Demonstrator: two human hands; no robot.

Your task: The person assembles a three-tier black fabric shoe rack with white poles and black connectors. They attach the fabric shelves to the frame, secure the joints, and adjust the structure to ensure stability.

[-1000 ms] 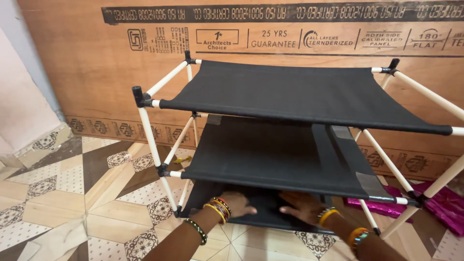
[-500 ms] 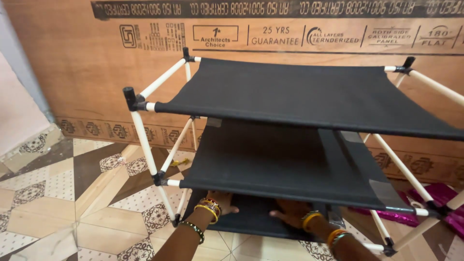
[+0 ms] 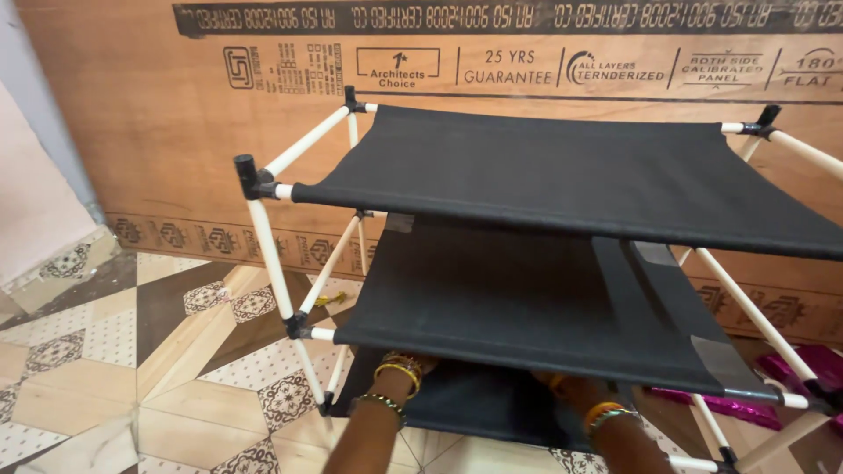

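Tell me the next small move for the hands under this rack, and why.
Probably smooth the bottom fabric shelf flat toward its front edge. Both the left hand and right hand reach in under the middle shelf, fingers hidden, resting on or near that lowest black sheet, which looks slack beside the taut top shelf.

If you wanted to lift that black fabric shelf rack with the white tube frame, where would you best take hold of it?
Probably the bare white upright tube at the shelf rack's front left corner, approached from the open floor side. It is rigid and exposed between the black connectors, whereas the fabric tiers would sag.
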